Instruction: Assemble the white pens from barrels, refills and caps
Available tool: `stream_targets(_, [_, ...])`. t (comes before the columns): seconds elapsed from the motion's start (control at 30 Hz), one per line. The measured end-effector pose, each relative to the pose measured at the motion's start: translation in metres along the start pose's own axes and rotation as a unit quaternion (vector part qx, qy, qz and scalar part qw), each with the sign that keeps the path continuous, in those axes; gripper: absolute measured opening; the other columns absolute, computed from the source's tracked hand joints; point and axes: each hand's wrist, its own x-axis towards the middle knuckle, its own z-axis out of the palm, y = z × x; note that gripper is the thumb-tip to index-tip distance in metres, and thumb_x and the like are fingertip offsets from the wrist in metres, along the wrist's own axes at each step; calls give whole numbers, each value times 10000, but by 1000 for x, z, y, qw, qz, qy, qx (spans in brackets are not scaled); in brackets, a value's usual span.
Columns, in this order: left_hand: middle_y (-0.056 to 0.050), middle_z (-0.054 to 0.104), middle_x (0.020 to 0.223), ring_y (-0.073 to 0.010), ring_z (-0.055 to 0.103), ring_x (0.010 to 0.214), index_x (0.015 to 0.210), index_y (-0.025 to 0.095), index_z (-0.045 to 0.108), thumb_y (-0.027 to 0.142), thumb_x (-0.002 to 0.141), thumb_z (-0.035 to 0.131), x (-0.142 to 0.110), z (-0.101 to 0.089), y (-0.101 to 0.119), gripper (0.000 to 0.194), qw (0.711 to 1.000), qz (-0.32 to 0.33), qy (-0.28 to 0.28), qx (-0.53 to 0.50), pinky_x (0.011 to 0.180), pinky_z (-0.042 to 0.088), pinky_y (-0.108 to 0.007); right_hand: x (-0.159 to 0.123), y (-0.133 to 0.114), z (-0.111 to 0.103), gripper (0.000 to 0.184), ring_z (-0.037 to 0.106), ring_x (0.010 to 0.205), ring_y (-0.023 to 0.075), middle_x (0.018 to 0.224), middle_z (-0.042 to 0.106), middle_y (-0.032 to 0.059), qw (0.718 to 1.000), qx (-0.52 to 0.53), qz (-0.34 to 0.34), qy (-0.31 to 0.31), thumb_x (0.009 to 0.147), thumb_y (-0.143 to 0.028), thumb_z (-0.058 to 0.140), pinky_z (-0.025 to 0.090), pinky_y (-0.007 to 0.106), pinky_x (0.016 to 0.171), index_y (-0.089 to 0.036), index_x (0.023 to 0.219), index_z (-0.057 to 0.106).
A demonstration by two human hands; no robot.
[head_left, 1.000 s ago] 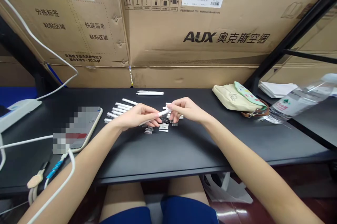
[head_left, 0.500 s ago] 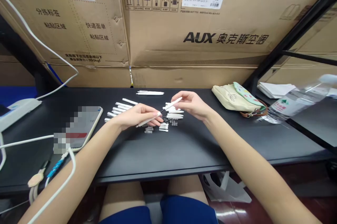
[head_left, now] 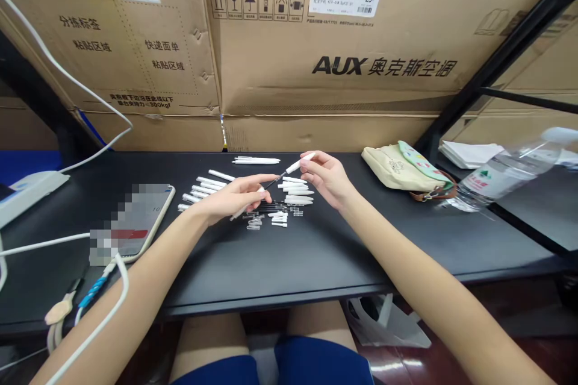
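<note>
My left hand (head_left: 235,197) is closed around a white pen barrel (head_left: 239,211) that slants down to the left. My right hand (head_left: 326,176) pinches a short white pen piece (head_left: 298,163) with a thin dark refill (head_left: 273,180) running from it toward the barrel's open end. Both hands hover just above the black desk (head_left: 316,246). Below them lie several small white and clear pen parts (head_left: 275,217). A row of white barrels (head_left: 203,187) lies to the left and white tips (head_left: 298,192) to the right. One whole white pen (head_left: 256,160) rests farther back.
A phone (head_left: 130,222) lies at the left with white cables (head_left: 67,240) near it. A cream pouch (head_left: 400,169) and a tilted water bottle (head_left: 506,175) sit at the right. Large cardboard boxes (head_left: 316,41) close off the back of the desk.
My right hand has drawn up and to the right, away from my left hand. The white piece has come off the barrel, and the dark refill now shows between them.
</note>
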Motion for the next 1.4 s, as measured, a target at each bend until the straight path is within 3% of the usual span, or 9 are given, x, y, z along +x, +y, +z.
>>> stream_targets(0.17, [-28,606,866,-78,439,596,1272,211,517,350,789,608,1,0,-1,511,999,-2,25,-20,504,353,-190,8,1,-14,270,598,715,119,718,608,-13,1000,-7,-13,23,568,-314,785,520,277,740,-202,738,609])
stream_targets(0.27, [-29,608,871,-71,429,584,1267,202,515,339,783,613,2,0,-2,513,999,3,41,-34,522,369,-196,11,2,-22,217,620,706,158,667,628,9,991,-135,-6,-8,546,-253,776,508,302,714,-176,666,612])
stream_targets(0.4, [-32,618,872,-75,444,599,1259,196,514,339,784,611,3,-2,-5,505,998,10,44,-38,560,396,-211,13,6,-27,107,582,631,158,653,637,20,945,-311,-12,-98,566,-211,706,468,287,608,-165,628,633])
stream_targets(0.57, [-44,625,898,-78,446,595,1249,193,521,355,781,609,3,-3,-4,502,998,7,44,-34,565,400,-222,14,11,-31,86,545,635,146,719,663,23,896,-410,-50,-161,588,-199,672,445,276,600,-164,666,662])
stream_targets(0.73, [-45,641,905,-85,458,596,1247,201,536,368,786,597,1,-2,-2,494,999,4,32,15,526,379,-206,12,8,-30,96,557,681,154,740,661,25,897,-407,-53,-165,597,-180,668,446,274,624,-165,691,675])
stream_targets(0.93, [-54,649,880,-96,493,588,1216,167,559,386,792,582,3,2,-6,478,998,11,-10,55,528,422,-224,1,-2,-13,291,577,634,130,728,651,29,948,-248,12,-201,665,-348,720,453,248,559,-153,879,690])
stream_targets(1.1, [-65,660,897,-101,531,600,1166,149,589,374,770,617,4,3,-6,457,999,-7,-15,51,511,446,-219,-3,-5,-10,233,561,513,108,618,641,14,957,-189,30,-219,659,-356,740,482,256,527,-145,744,689])
stream_targets(1.23, [-89,661,923,-111,556,596,1168,125,568,290,790,596,5,0,-5,414,995,-34,92,28,451,472,-214,0,-13,-20,174,621,582,137,624,664,35,963,-223,8,-152,649,-291,737,511,251,557,-139,686,660])
stream_targets(1.4, [-102,658,985,-94,564,540,1173,131,535,226,824,559,7,-3,-4,363,973,-36,224,-28,392,467,-199,0,-18,-27,108,642,575,149,612,670,41,898,-329,106,-271,647,-226,693,492,221,506,-131,667,645])
